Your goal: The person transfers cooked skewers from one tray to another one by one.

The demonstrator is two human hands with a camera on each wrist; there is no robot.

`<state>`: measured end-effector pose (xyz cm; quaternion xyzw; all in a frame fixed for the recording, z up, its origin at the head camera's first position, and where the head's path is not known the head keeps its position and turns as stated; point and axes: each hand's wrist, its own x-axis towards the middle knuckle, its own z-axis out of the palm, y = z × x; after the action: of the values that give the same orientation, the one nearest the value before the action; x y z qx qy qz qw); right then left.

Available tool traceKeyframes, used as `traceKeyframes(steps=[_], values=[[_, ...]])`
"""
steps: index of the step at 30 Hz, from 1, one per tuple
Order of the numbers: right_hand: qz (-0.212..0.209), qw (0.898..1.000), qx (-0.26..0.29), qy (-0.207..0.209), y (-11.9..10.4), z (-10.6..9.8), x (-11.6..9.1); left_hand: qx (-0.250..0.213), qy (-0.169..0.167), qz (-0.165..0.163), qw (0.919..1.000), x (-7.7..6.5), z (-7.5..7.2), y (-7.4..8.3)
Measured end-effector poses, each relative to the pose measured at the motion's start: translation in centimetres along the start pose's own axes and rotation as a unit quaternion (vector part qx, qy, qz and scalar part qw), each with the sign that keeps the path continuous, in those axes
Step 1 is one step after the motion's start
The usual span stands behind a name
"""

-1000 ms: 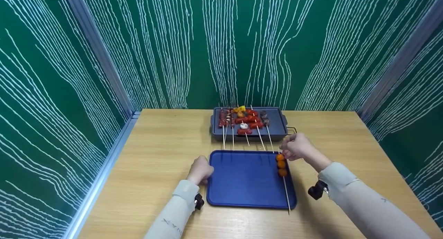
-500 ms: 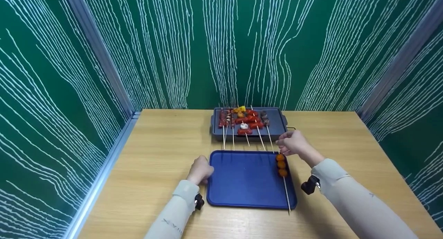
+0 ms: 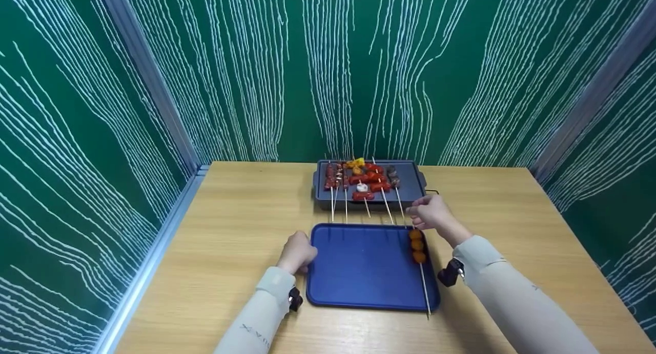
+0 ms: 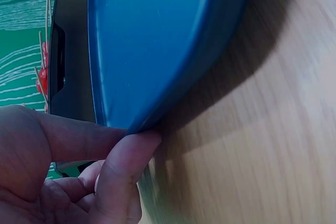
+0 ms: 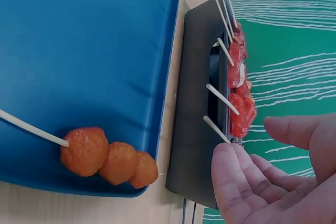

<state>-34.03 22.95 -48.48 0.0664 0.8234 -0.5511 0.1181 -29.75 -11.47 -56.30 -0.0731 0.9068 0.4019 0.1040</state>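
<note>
My left hand (image 3: 297, 252) pinches the left edge of a blue tray (image 3: 359, 267) between thumb and forefinger, clearly seen in the left wrist view. A skewer of orange balls (image 3: 417, 245) lies along the tray's right side, its bare stick reaching past the near rim. My right hand (image 3: 433, 213) hovers beyond the tray's far right corner. In the right wrist view its thumb and fingers stand apart with nothing between them, fingertips right by the stick end of a skewer of dark pieces (image 3: 393, 175) on the grill (image 3: 410, 190).
Several more skewers lie on the grill, among them red sausage pieces (image 3: 380, 187) and dark red meat (image 3: 329, 177), with sticks jutting over its front edge towards the tray. A thin wire loop (image 3: 433, 192) sticks out at the grill's right. Green walls enclose the wooden table (image 3: 246, 205).
My right hand has moved slightly left, off the orange-ball skewer's tip and towards the grill's rightmost stick, its fingers loosening. The left hand and tray stay put.
</note>
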Motion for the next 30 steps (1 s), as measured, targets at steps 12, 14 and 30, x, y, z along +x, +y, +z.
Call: traceKeyframes(steps=[12, 14, 30], values=[[0.013, 1.0, 0.001, -0.008, 1.0, 0.7, 1.3, -0.002, 0.008, 0.014, 0.9999, 1.6, 0.7, -1.6], [0.014, 1.0, 0.012, -0.014, 1.0, 0.9, 1.4, 0.0, 0.014, 0.021, 0.9997, 2.9, 1.5, -2.7], [0.051, 0.99, 0.104, -0.075, 1.5, 2.0, 2.7, 0.011, 0.011, -0.008, 0.9998, 0.3, 0.3, -0.4]])
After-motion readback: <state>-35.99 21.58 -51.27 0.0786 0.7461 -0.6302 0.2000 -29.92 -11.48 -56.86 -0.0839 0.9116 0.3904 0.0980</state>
